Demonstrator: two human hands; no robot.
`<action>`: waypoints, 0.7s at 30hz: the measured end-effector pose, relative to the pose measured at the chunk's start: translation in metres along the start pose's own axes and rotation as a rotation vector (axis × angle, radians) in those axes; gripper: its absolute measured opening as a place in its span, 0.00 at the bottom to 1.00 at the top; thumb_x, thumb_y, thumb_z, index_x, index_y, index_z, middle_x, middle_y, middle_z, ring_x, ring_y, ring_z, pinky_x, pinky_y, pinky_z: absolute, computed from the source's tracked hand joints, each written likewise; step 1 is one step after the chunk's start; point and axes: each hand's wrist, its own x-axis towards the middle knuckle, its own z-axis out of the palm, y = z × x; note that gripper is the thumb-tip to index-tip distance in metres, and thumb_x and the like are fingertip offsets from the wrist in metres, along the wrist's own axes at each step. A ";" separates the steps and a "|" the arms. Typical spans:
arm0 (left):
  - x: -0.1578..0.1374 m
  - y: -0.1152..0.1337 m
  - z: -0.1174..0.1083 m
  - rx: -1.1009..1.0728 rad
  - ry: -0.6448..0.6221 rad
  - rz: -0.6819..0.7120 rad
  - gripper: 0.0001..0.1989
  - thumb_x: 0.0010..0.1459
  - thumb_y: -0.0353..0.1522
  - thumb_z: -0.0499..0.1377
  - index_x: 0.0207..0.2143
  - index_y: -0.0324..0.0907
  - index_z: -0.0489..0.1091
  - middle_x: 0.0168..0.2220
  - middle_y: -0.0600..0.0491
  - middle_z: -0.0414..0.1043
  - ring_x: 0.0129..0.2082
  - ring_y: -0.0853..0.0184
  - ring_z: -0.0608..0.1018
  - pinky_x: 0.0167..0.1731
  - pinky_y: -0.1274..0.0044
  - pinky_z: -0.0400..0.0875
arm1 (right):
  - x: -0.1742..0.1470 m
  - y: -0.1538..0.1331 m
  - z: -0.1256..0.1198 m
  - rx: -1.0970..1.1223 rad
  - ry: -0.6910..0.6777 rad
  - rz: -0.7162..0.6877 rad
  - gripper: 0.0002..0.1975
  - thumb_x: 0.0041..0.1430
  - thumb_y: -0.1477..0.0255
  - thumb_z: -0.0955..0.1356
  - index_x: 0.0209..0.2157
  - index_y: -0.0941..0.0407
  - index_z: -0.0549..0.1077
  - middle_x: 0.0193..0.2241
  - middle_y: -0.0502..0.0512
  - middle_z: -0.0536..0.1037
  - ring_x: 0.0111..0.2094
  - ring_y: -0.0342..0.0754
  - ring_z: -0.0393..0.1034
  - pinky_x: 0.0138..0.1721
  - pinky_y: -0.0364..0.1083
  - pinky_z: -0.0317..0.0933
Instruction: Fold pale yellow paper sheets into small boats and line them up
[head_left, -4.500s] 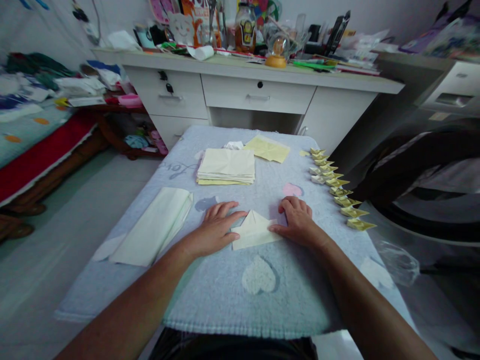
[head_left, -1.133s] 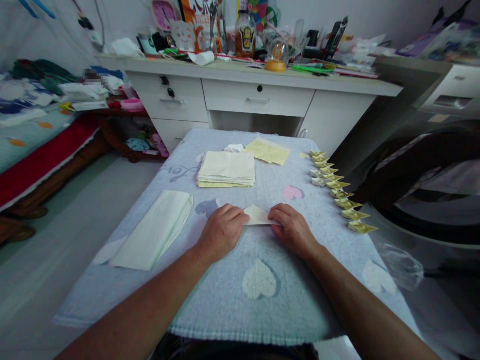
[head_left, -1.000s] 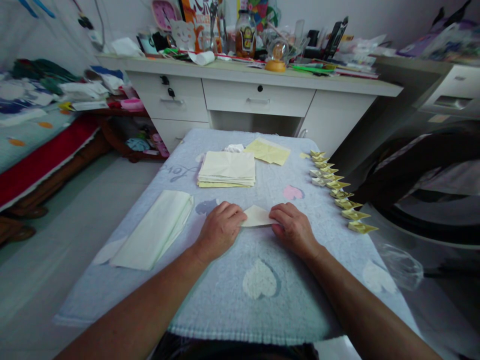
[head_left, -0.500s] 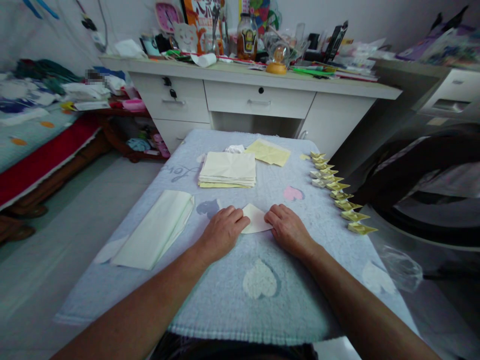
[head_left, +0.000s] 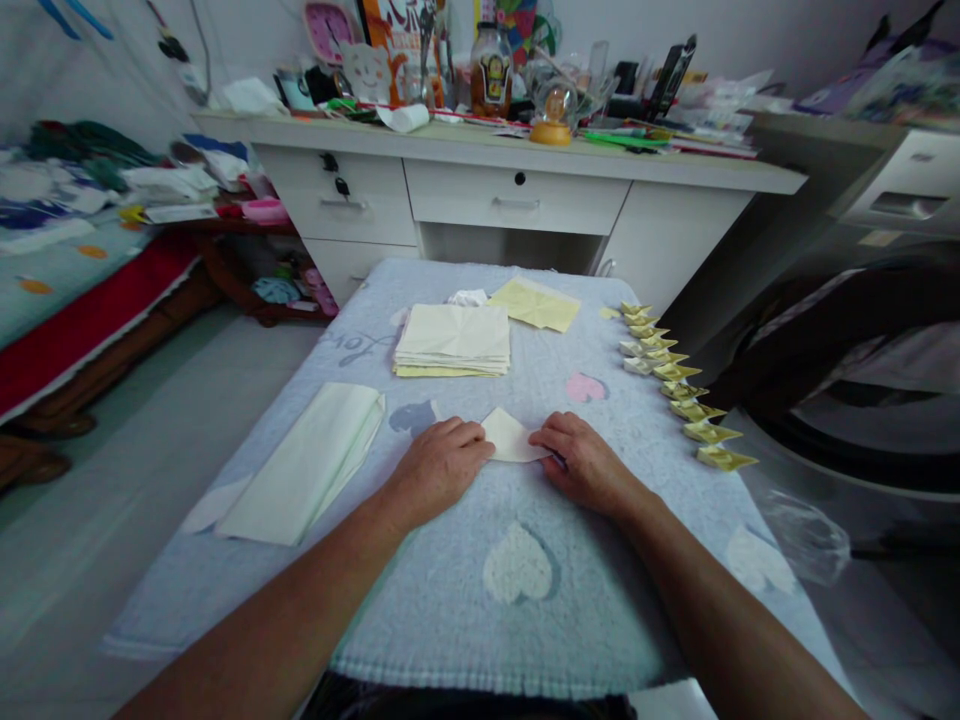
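Observation:
A small folded sheet of cream paper (head_left: 508, 436) lies on the cloth between my hands, its point facing away from me. My left hand (head_left: 442, 460) grips the left corner between thumb and fingers. At the right corner, my right hand (head_left: 581, 455) pinches the paper the same way. Beyond them sits a stack of creased cream paper (head_left: 451, 340), with a yellow sheet (head_left: 536, 303) behind it to the right. Folded pale green paper (head_left: 307, 465) rests left of my hands. Several folded paper boats (head_left: 705, 432) stand in a row along the right edge.
A blue patterned cloth (head_left: 450, 620) covers the table. Behind it stands a white desk (head_left: 517, 205) crowded with a jar (head_left: 491, 75) and small items. A bed (head_left: 75, 260) is at the left, a washing machine (head_left: 892, 300) at the right.
My hands still hold the folded paper at its two corners. The right fingers have shifted slightly at their corner, and the view has moved a little.

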 end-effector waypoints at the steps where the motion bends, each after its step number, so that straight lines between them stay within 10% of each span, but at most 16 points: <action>1: 0.000 -0.001 0.002 -0.009 0.018 -0.001 0.09 0.61 0.28 0.53 0.37 0.43 0.73 0.37 0.50 0.72 0.37 0.65 0.70 0.38 0.72 0.66 | 0.000 0.001 0.000 0.008 0.008 -0.004 0.13 0.54 0.81 0.64 0.40 0.57 0.74 0.36 0.57 0.72 0.40 0.50 0.64 0.43 0.47 0.59; 21: 0.003 -0.012 0.005 -0.170 0.073 -0.390 0.11 0.60 0.35 0.55 0.29 0.40 0.72 0.35 0.51 0.67 0.39 0.64 0.70 0.41 0.71 0.64 | 0.013 0.001 0.014 0.075 0.117 0.338 0.08 0.60 0.71 0.65 0.30 0.57 0.75 0.32 0.54 0.71 0.37 0.49 0.62 0.39 0.47 0.51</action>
